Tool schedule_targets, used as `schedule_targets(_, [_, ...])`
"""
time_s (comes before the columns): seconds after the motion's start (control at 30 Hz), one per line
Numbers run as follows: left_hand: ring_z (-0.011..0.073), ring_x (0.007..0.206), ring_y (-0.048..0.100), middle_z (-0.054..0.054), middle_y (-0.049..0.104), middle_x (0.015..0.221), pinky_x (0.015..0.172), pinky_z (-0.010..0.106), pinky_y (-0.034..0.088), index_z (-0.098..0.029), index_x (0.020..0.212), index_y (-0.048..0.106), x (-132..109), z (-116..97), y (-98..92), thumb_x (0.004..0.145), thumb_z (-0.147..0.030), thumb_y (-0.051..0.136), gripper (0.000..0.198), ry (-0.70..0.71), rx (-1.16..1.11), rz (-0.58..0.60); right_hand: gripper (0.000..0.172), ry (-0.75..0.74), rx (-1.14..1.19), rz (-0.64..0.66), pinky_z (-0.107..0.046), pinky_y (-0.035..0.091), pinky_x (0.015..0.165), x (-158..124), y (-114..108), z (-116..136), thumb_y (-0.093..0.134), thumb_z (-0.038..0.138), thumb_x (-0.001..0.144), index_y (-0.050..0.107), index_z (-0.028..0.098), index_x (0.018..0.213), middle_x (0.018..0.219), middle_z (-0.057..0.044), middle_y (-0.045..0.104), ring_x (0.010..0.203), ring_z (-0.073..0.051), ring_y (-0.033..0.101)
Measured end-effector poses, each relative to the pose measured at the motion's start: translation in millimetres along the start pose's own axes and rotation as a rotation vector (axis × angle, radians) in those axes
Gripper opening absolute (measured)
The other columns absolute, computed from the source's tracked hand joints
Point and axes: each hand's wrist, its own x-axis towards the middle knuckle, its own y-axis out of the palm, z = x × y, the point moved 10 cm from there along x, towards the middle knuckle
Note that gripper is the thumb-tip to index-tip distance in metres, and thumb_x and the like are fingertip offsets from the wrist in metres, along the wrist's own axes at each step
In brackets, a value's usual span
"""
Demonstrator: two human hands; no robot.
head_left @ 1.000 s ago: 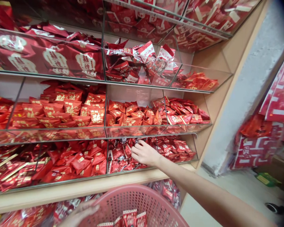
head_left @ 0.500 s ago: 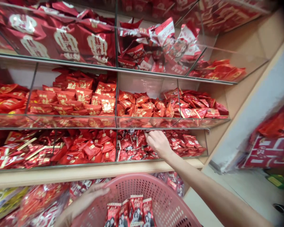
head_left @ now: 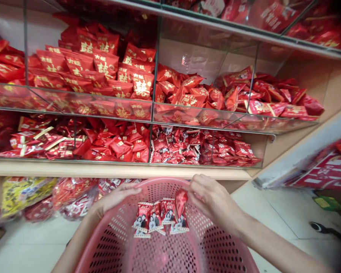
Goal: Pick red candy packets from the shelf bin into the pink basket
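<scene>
Packet (head_left: 181,203) and fingers meet at the basket's (head_left: 161,253) far side: it lies just left of our right hand (head_left: 211,199), the nearer one, whose curled fingers seem to pinch its edge. Its long axis runs near to far. Our left hand's (head_left: 118,199) fingers lie straight over the left rim; their grip we cannot tell.

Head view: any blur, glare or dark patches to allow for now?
Head view: the packet at the right hand looks soft; the clear shelf front carries reflections; the basket floor has a pale shine; the upper-right corner goes dark.
</scene>
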Motion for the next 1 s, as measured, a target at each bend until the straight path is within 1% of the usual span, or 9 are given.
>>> schedule_targets(0.07, [0.0272, 0.120, 0.051, 0.003, 0.065, 0.119, 0.103, 0.034, 0.035, -0.021, 0.102, 0.070, 0, -1, 0.1, 0.068, -0.049, 0.066, 0.044, 0.014, 0.005, -0.005, 0.020, 0.007, 0.054, 0.137, -0.028, 0.039, 0.058, -5, 20, 6, 0.045, 0.013, 0.086, 0.046, 0.021, 0.067, 0.072, -0.001, 0.053, 0.066, -0.015, 0.049])
schedule_targets(0.17, [0.0275, 0.119, 0.051, 0.004, 0.066, 0.117, 0.102, 0.034, 0.036, -0.019, 0.101, 0.070, 0, -5, 3.5, 0.069, -0.048, 0.066, 0.043, 0.037, 0.006, 0.026, 0.018, -0.002, 0.195, 0.270, -0.027, 0.042, 0.062, -8, 42, 10, 0.046, 0.009, 0.082, 0.045, 0.021, 0.068, 0.081, -0.002, 0.056, 0.072, -0.014, 0.053])
schedule_targets(0.23, [0.0268, 0.116, 0.053, 0.004, 0.067, 0.116, 0.100, 0.033, 0.038, -0.018, 0.103, 0.070, -1, -8, 5.7, 0.071, -0.048, 0.065, 0.044, 0.050, -0.008, 0.048, 0.018, 0.047, 0.371, 0.308, -0.025, 0.044, 0.064, -7, 54, 6, 0.047, 0.007, 0.078, 0.043, 0.021, 0.067, 0.083, -0.001, 0.058, 0.074, -0.013, 0.055])
schedule_targets(0.4, [0.0263, 0.100, 0.063, 0.007, 0.071, 0.106, 0.088, 0.034, 0.046, -0.018, 0.110, 0.067, -1, -1, 15.2, 0.071, -0.048, 0.066, 0.049, -0.021, -0.104, 0.145, 0.017, 0.389, 0.895, 0.342, -0.021, 0.036, 0.054, -9, 102, -19, 0.051, 0.007, 0.068, 0.041, 0.021, 0.067, 0.063, 0.006, 0.049, 0.057, -0.008, 0.045])
schedule_targets(0.5, [0.0266, 0.100, 0.063, 0.006, 0.071, 0.107, 0.090, 0.035, 0.045, -0.019, 0.107, 0.069, 1, 1, 15.8, 0.070, -0.047, 0.068, 0.046, -0.016, -0.143, 0.150, 0.015, 0.411, 1.025, 0.349, -0.020, 0.034, 0.052, -5, 125, -20, 0.049, 0.007, 0.068, 0.041, 0.020, 0.069, 0.061, 0.007, 0.045, 0.055, -0.008, 0.040])
schedule_targets(0.6, [0.0266, 0.106, 0.060, 0.005, 0.070, 0.109, 0.095, 0.034, 0.042, -0.021, 0.104, 0.070, 2, 0, 14.7, 0.068, -0.047, 0.070, 0.045, -0.006, -0.149, 0.136, 0.013, 0.316, 0.945, 0.377, -0.020, 0.035, 0.055, 5, 135, -15, 0.048, 0.008, 0.071, 0.044, 0.020, 0.072, 0.063, 0.007, 0.046, 0.057, -0.009, 0.042])
schedule_targets(0.77, [0.0239, 0.102, 0.062, 0.003, 0.070, 0.109, 0.091, 0.031, 0.043, -0.021, 0.101, 0.071, 1, -4, 18.2, 0.068, -0.044, 0.071, 0.040, -0.007, -0.184, 0.159, 0.011, 0.176, 0.623, 0.413, -0.021, 0.034, 0.056, 25, 144, -3, 0.047, 0.009, 0.080, 0.052, 0.019, 0.078, 0.063, 0.005, 0.052, 0.057, -0.009, 0.047])
schedule_targets(0.9, [0.0217, 0.095, 0.064, 0.003, 0.071, 0.106, 0.088, 0.031, 0.044, -0.020, 0.106, 0.068, 1, -6, 25.6, 0.072, -0.041, 0.068, 0.040, 0.014, -0.227, 0.234, 0.015, 0.080, 0.320, 0.449, -0.022, 0.038, 0.063, 36, 150, 9, 0.044, 0.012, 0.087, 0.057, 0.019, 0.085, 0.077, 0.000, 0.064, 0.068, -0.012, 0.056])
schedule_targets(1.0, [0.0226, 0.096, 0.063, 0.003, 0.071, 0.105, 0.088, 0.032, 0.043, -0.019, 0.104, 0.069, 2, -6, 23.9, 0.072, -0.043, 0.068, 0.040, 0.021, -0.206, 0.222, 0.018, 0.035, 0.100, 0.463, -0.024, 0.041, 0.065, 37, 155, 16, 0.041, 0.013, 0.091, 0.057, 0.019, 0.092, 0.088, -0.004, 0.068, 0.076, -0.015, 0.061])
